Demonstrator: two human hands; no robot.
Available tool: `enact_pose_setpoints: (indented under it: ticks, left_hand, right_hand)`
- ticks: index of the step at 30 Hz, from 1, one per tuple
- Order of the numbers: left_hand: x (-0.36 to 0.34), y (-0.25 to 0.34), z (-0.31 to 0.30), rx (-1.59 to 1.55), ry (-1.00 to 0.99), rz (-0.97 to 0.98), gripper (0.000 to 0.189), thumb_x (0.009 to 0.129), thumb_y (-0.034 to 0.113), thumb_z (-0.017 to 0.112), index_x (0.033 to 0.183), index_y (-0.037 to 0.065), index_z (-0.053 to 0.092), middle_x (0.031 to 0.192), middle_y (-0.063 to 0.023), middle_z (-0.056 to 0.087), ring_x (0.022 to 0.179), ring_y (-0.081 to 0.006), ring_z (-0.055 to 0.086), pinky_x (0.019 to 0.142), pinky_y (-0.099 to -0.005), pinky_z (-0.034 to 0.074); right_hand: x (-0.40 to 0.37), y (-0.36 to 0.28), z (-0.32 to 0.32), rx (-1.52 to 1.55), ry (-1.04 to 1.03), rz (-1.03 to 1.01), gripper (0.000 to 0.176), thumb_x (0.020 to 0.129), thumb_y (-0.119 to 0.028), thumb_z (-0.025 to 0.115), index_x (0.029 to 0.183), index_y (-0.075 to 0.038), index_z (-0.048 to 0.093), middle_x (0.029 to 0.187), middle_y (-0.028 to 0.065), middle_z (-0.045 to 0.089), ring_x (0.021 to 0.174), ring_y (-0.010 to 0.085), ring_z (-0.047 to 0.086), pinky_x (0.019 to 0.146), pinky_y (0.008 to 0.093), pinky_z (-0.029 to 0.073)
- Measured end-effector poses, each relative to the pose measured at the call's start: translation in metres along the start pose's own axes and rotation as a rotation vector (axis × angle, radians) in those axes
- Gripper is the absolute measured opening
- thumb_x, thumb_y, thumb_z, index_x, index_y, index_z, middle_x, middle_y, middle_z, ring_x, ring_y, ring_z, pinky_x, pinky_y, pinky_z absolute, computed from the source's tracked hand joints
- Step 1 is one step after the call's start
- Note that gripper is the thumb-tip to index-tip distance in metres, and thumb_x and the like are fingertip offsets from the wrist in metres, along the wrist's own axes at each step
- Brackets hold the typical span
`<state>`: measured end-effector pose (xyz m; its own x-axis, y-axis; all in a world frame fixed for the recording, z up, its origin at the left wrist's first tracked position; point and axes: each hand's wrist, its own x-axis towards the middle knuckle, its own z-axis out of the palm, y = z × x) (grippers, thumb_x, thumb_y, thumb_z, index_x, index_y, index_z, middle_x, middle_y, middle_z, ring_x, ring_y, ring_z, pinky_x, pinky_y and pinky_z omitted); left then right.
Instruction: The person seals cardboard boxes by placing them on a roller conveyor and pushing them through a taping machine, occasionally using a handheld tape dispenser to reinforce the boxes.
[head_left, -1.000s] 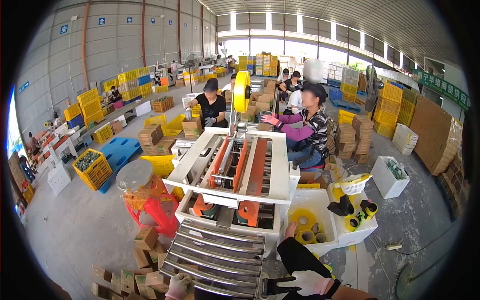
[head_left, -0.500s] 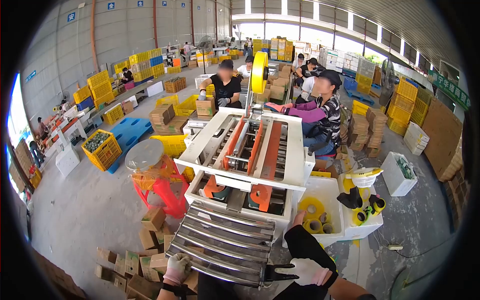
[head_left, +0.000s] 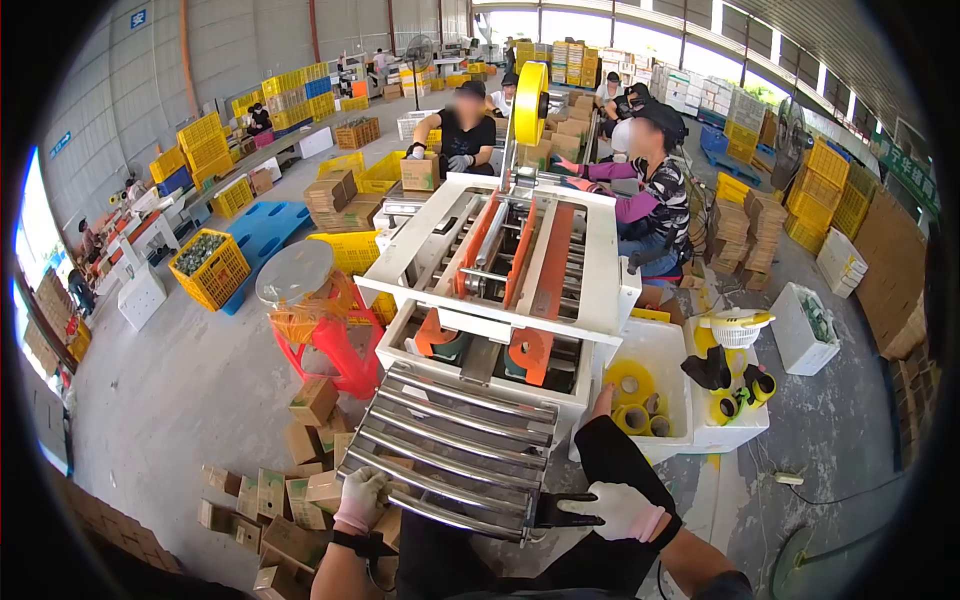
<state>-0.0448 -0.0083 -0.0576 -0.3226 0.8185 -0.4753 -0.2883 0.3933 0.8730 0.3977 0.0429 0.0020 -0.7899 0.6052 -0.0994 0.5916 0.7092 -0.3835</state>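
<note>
Since earlier, my left hand (head_left: 360, 498) has climbed onto the conveyor (head_left: 450, 450) edge, fingers curled over it. Right hand (head_left: 620, 510) clamps the one black handle (head_left: 560, 512); two orange wheels (head_left: 530, 352) sit beyond.

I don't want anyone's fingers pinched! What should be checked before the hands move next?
1. Both gloved, left hand and right hand: ok.
2. Right hand grips the handle: ok.
3. Left hand fingers out of the gaps in the rollers: cannot tell; it sits at their edge.
4. Machine stopped: cannot tell.
5. Boxes on the floor tidy: not ok, scattered.
</note>
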Motion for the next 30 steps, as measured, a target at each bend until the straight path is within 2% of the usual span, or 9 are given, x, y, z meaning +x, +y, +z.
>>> enact_pose_setpoints:
  ticks: [6, 9, 13, 17, 30]
  left_hand:
    - [0.019, -0.008, -0.017, 0.126, 0.020, 0.074, 0.009, 0.094, 0.011, 0.059, 0.089, 0.003, 0.061, 0.067, -0.0036, 0.061, 0.050, -0.0095, 0.053, 0.043, -0.0224, 0.042]
    - [0.019, -0.002, -0.022, 0.130, 0.080, 0.051, 0.009, 0.094, 0.011, 0.059, 0.090, 0.003, 0.061, 0.066, -0.0038, 0.061, 0.048, -0.0101, 0.052, 0.041, -0.0238, 0.042]
    - [0.018, -0.001, -0.028, 0.129, 0.099, 0.058, 0.012, 0.095, 0.014, 0.059, 0.090, 0.004, 0.061, 0.066, -0.0038, 0.061, 0.047, -0.0109, 0.052, 0.039, -0.0259, 0.043]
    - [0.021, -0.008, -0.033, 0.144, 0.107, 0.060, 0.014, 0.095, 0.014, 0.060, 0.087, 0.004, 0.062, 0.066, -0.0039, 0.061, 0.046, -0.0115, 0.052, 0.039, -0.0265, 0.044]
    - [0.023, -0.012, -0.039, 0.189, 0.103, 0.093, 0.014, 0.095, 0.012, 0.060, 0.086, 0.003, 0.063, 0.066, -0.0031, 0.060, 0.048, -0.0101, 0.052, 0.042, -0.0256, 0.043]
  right_hand:
    - [0.011, 0.006, 0.011, -0.016, 0.073, -0.035, 0.069, 0.069, -0.008, 0.061, 0.132, -0.037, 0.058, 0.073, 0.0112, 0.048, 0.060, 0.0307, 0.053, 0.054, 0.0403, 0.045]
    - [0.026, 0.011, 0.027, -0.014, 0.137, -0.051, 0.067, 0.070, -0.008, 0.060, 0.130, -0.037, 0.059, 0.072, 0.0109, 0.047, 0.060, 0.0307, 0.053, 0.053, 0.0404, 0.044]
    - [0.044, 0.011, 0.050, -0.044, 0.078, -0.046, 0.067, 0.072, -0.008, 0.060, 0.133, -0.037, 0.057, 0.080, 0.0138, 0.053, 0.069, 0.0331, 0.059, 0.062, 0.0418, 0.049]
    - [0.050, 0.012, 0.068, -0.032, 0.023, 0.011, 0.067, 0.074, -0.008, 0.060, 0.134, -0.038, 0.055, 0.082, 0.0154, 0.055, 0.074, 0.0345, 0.061, 0.065, 0.0429, 0.050]
    - [0.047, 0.008, 0.053, 0.044, 0.054, -0.038, 0.065, 0.074, -0.006, 0.059, 0.133, -0.035, 0.057, 0.084, 0.0161, 0.055, 0.076, 0.0359, 0.061, 0.067, 0.0436, 0.050]
